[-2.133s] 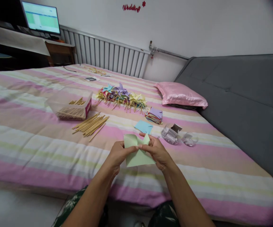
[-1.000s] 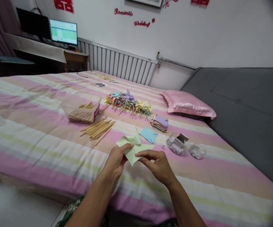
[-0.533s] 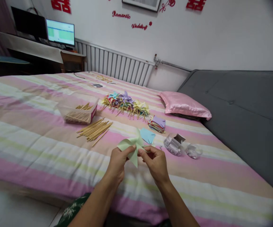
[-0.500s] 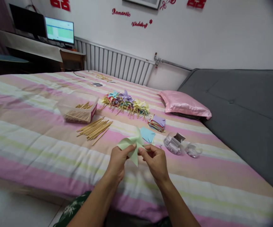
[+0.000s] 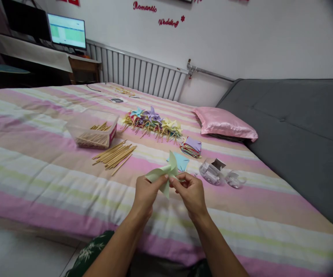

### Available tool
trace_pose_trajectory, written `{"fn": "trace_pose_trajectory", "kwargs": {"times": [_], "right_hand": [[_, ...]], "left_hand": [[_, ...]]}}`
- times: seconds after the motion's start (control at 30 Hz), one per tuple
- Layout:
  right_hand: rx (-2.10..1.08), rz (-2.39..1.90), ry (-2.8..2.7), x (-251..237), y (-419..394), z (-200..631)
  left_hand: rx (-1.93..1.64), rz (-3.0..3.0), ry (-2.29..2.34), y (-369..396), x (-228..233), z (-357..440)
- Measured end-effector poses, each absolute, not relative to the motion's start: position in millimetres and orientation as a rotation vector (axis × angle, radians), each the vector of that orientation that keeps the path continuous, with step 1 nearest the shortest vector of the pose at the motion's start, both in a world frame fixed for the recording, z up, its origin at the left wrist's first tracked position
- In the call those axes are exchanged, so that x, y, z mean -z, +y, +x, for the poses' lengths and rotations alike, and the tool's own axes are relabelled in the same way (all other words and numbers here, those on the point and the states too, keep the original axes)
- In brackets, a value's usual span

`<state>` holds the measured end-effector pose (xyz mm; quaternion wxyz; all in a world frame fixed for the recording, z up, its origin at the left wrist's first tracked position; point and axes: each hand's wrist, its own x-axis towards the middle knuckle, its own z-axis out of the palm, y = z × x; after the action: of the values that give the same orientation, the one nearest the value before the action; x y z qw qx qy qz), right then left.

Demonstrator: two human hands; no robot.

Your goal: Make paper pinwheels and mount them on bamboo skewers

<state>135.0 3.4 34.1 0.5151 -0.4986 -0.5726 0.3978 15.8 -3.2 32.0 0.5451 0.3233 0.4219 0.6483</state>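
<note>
While the left hand and right hand both pinch the pale green paper pinwheel above the striped bed, folded corners meet at its centre; keeping that pinch firm should stop the vanes springing open. Wooden sticks lie near.

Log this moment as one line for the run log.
left hand: pinching green paper pinwheel | right hand: pinching same | bed: sticks

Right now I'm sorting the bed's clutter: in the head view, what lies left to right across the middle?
Clear box of sticks → loose sticks → pile of pinwheels → stack of paper squares → clear plastic containers → pink pillow.
</note>
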Motion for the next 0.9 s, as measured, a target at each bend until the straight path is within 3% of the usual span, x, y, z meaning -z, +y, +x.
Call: {"fn": "trace_pose_trajectory", "kwargs": {"times": [0.4, 0.67, 0.9], "right_hand": [[-1.043, -1.211, -1.36, -36.6, 5.6, 137.5], [-1.018, -1.037, -1.02, -31.2, 0.1, 122.6], [-1.185, -0.975, -0.79, -32.9, -1.0, 115.2]], "left_hand": [[-1.528, 0.75, 1.05, -0.6, -29.0, 18.2], [-1.491, 0.505, 0.865, -3.2, -34.5, 24.8], [-1.512, 0.477, 0.854, -6.2, -30.2, 33.4]]}}
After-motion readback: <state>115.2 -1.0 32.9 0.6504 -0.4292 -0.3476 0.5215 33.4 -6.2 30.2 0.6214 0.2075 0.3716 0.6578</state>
